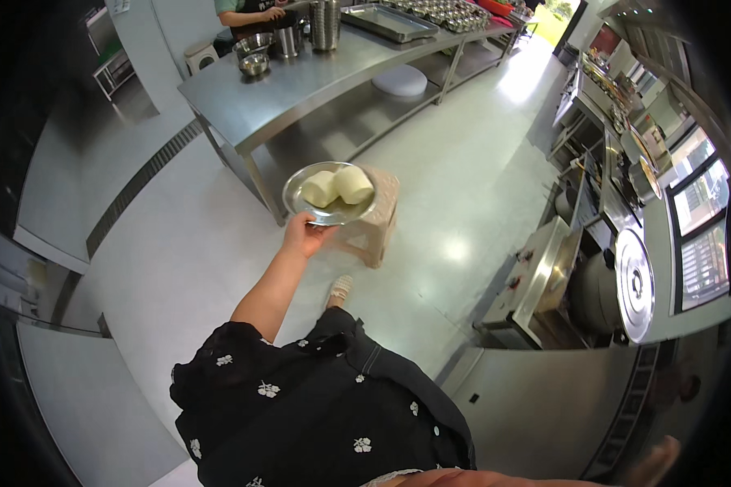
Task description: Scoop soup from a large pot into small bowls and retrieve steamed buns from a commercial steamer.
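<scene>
My left hand (307, 236) grips the near rim of a shallow round stainless-steel bowl (293, 204), held out in front of me. Two thick, pale, peeled vegetable pieces (353, 184) with rounded ends lie side by side in it; their exact kind is not plain. Behind and partly under the bowl in the picture stands a beige plastic stool (377, 225). Whether the bowl touches it cannot be told. At the lower right edge, my right hand (655, 461) is blurred and stretched out to the side, with nothing visible in it.
A long stainless-steel table (219, 97) carries small metal bowls (254, 64), a metal tray (390, 23) and egg trays (438, 12). A person (250, 15) stands behind it. Along the right wall are a stove (524, 286) and a large lidded pot (635, 286). A floor drain grate (149, 176) runs at left.
</scene>
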Tool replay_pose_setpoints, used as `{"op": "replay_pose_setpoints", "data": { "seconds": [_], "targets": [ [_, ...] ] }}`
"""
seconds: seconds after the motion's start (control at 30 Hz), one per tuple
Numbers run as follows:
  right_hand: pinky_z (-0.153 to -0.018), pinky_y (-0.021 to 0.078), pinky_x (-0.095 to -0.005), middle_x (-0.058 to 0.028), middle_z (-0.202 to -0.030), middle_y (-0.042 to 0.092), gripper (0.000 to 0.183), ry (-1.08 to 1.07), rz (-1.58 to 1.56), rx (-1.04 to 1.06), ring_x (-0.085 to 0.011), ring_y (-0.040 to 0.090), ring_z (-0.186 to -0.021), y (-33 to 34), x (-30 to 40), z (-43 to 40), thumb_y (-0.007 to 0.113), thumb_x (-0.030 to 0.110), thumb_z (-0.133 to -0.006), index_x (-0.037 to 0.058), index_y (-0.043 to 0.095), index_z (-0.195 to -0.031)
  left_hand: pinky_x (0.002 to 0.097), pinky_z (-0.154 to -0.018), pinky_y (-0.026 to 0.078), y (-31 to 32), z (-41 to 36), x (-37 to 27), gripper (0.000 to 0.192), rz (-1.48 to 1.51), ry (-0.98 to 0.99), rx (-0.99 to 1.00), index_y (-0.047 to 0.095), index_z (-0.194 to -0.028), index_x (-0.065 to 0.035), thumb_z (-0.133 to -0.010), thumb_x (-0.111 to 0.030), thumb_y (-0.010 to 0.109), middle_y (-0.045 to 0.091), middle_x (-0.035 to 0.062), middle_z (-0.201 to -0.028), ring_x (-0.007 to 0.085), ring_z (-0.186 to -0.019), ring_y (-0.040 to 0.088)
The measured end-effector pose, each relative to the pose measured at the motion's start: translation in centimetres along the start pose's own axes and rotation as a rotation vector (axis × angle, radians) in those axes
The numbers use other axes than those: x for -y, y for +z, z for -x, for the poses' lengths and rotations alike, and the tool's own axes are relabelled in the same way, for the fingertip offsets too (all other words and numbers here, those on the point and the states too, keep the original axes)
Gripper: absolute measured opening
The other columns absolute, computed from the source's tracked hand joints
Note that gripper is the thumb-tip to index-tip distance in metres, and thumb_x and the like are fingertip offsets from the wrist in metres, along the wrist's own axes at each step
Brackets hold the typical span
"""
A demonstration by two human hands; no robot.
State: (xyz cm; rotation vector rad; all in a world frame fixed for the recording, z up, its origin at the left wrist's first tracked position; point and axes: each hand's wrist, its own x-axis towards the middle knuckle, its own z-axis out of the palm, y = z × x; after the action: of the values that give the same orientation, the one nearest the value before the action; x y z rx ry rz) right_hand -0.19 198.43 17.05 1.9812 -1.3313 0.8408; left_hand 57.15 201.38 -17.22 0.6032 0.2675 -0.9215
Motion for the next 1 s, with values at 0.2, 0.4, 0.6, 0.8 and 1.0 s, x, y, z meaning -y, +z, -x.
{"op": "replay_pose_setpoints", "data": {
  "seconds": [0.2,0.4,0.6,0.8,1.0],
  "targets": [
    [-0.057,0.0418,-0.0242,-0.0061,-0.067,0.055,0.015,0.663,-0.660,0.297,-0.0113,0.051,-0.061,22.8,9.5,8.7,0.052,0.010,-0.080,-0.0038,0.055,-0.076,0.0560,-0.086,0.038,-1.7,-16.6,-10.4,0.049,0.071,0.265,0.006,0.036,-0.108,0.0085,-0.060,0.001,0.042,0.041,0.0231,-0.107,0.0385,-0.102,0.043],
    [-0.052,0.0385,-0.0218,-0.0052,-0.060,0.053,0.012,0.715,-0.875,0.663,-0.0085,0.048,-0.054,33.5,21.8,3.3,0.054,0.008,-0.075,-0.0027,0.056,-0.069,0.0544,-0.090,0.033,-1.0,-27.3,-19.4,0.046,0.027,0.410,-0.123,0.040,-0.112,0.0045,-0.066,0.000,0.043,0.042,0.0193,-0.114,0.0358,-0.106,0.041],
    [-0.058,0.0439,-0.0356,-0.0125,-0.068,0.058,0.016,0.336,-0.695,0.789,-0.0284,0.055,-0.062,40.0,23.8,-1.2,0.055,0.019,-0.072,0.0030,0.060,-0.072,0.0424,-0.081,0.045,-7.2,-36.7,-28.7,0.036,-0.501,0.595,-0.178,0.042,-0.110,0.0045,-0.082,-0.017,0.049,0.042,0.0172,-0.109,0.0287,-0.102,0.041],
    [-0.060,0.0448,-0.0378,-0.0116,-0.068,0.059,0.020,0.336,-0.555,1.024,-0.0287,0.056,-0.067,49.9,21.9,-1.9,0.054,0.026,-0.073,0.0068,0.062,-0.071,0.0420,-0.085,0.043,0.0,-38.2,-20.6,0.056,-0.025,0.469,-0.431,0.019,-0.124,0.0006,-0.079,-0.018,0.048,0.034,0.0184,-0.119,0.0307,-0.107,0.041],
    [-0.064,0.0448,-0.0385,-0.0114,-0.075,0.060,0.022,-0.044,-0.575,1.175,-0.0290,0.056,-0.074,60.6,19.7,-7.7,0.052,0.027,-0.075,0.0069,0.061,-0.073,0.0372,-0.076,0.047,2.0,-40.3,-10.3,0.023,-0.041,0.384,-0.462,0.043,-0.095,0.0020,-0.078,-0.013,0.045,0.050,0.0129,-0.091,0.0269,-0.082,0.051]
  ]
}}
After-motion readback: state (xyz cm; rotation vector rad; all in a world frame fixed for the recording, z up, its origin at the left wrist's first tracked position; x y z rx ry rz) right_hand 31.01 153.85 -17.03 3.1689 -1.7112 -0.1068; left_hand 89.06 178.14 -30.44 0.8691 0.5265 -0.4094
